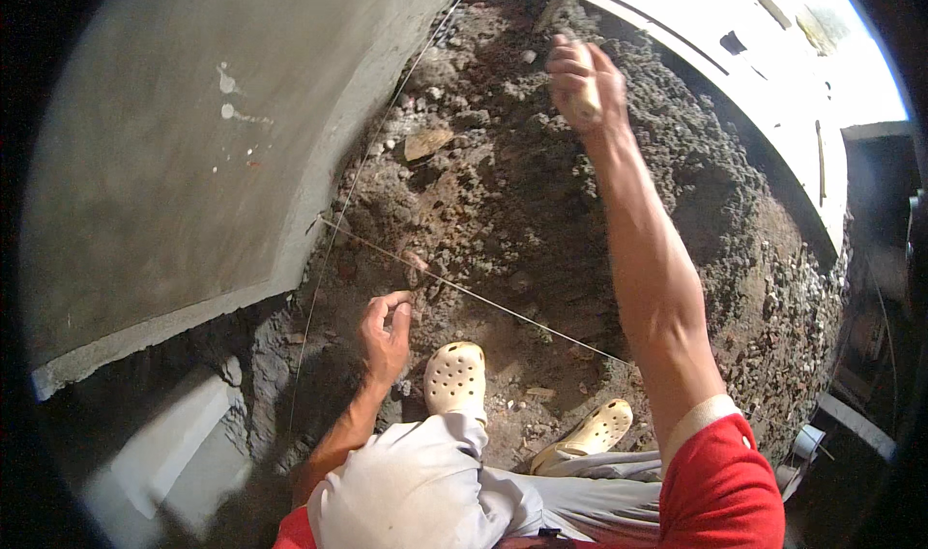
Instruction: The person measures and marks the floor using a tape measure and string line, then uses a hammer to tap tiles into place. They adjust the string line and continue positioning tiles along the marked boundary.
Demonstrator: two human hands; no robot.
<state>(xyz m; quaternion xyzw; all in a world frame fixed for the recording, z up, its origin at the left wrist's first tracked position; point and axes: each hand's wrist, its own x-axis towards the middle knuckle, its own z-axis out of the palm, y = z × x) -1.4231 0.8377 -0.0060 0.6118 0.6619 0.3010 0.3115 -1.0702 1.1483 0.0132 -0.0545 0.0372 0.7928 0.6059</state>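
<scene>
My right hand (607,85) is stretched far forward over the dirt, its fingers wrapped round a pale wooden handle (583,90). The head of this tool cannot be made out beyond my fist. Lower and to the left, my left hand (387,334) hangs above the ground close to my knee. Its fingers are bent, with a gap between thumb and forefinger, and nothing shows in it. Just ahead of it, a thin taut string (483,300) runs slantwise across the soil. Grey, crumbly mortar or wet soil (667,129) lies heaped beside my right forearm.
A smooth grey plastered wall (184,162) rises on the left, with a second string (365,148) along its foot. Brightly lit boards (715,66) border the right. Stones and a flat tan piece (427,143) lie ahead. My cream clogs (454,380) stand on the dirt.
</scene>
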